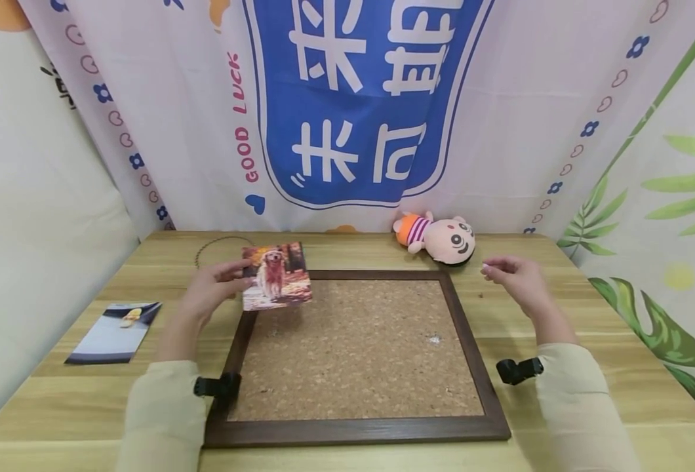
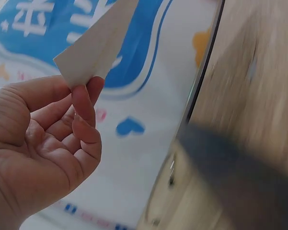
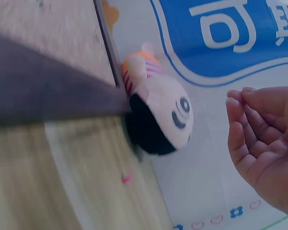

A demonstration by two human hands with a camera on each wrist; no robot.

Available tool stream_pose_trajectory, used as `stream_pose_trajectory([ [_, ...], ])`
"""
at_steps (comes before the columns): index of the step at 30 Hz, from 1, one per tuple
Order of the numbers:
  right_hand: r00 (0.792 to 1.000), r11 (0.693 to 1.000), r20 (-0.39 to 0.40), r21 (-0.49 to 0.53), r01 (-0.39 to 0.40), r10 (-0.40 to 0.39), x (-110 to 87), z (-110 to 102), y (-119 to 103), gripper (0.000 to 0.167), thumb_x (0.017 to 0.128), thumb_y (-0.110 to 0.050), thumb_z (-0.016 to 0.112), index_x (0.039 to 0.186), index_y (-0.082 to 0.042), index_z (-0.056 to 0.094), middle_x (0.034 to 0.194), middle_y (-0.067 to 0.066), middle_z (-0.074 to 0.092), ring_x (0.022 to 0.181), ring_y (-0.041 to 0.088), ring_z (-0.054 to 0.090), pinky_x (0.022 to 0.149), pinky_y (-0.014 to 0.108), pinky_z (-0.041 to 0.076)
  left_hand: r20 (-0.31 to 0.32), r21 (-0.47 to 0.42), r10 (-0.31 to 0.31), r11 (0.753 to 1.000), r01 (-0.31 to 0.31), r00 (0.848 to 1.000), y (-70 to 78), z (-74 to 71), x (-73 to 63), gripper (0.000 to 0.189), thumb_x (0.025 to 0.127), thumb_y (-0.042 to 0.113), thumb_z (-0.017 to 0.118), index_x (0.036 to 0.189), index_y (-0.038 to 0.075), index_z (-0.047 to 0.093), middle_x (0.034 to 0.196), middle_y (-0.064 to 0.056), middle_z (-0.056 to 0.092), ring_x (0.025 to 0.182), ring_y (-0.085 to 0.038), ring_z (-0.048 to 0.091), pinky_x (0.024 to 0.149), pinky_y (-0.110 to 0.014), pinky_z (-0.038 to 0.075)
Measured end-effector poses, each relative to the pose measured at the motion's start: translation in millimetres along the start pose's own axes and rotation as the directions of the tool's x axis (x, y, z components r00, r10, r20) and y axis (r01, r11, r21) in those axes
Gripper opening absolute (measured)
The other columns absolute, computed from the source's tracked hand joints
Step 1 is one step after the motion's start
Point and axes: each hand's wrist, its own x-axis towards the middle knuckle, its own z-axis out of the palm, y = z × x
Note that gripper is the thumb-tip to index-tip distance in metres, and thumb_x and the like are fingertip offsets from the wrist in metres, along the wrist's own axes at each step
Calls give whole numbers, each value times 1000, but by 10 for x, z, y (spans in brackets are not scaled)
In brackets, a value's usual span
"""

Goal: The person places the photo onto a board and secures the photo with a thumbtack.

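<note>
My left hand [image 1: 210, 290] pinches a photo card [image 1: 285, 278] of a dog among autumn leaves by its left edge. The card is raised over the upper left corner of a brown-framed cork board [image 1: 359, 360]. In the left wrist view, the card's pale back [image 2: 93, 45] shows between thumb and fingers. Off the board's right side, my right hand [image 1: 518, 280] is in the air with thumb and fingertips together. A tiny pale thing appears at its fingertips in the head view; its kind is unclear. The right wrist view [image 3: 266, 139] mostly hides it.
Left of the board lies another photo card [image 1: 114, 334]. A plush doll [image 1: 438, 239] lies behind the board's upper right corner. A thin cord or chain [image 1: 218, 240] curves behind the left hand. A small pink thing [image 3: 126, 178] is on the table near the doll.
</note>
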Motion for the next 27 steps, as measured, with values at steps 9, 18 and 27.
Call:
stream_pose_trajectory([
  [9,1000,993,4,117,9,-9,147,261,-128,32,84,-15,57,102,11,55,85,14,61,78,21,57,68,25,45,111,-67,30,997,-23,993,110,617,257,47,82,10,59,126,2,44,111,-20,48,93,-25,48,78,-43,40],
  [18,998,973,6,227,53,-56,299,499,-239,23,82,-1,56,98,16,54,88,23,60,66,6,58,64,20,46,162,-74,33,997,-21,986,188,1107,410,41,79,7,61,119,6,53,88,-8,53,70,-16,48,66,-41,42],
  [27,999,976,36,219,-6,-2,415,611,-316,22,82,1,55,98,16,54,90,30,57,63,9,58,60,22,47,188,-127,20,992,4,982,299,1554,531,39,75,3,66,113,5,58,83,-6,54,75,-14,47,69,-35,44],
])
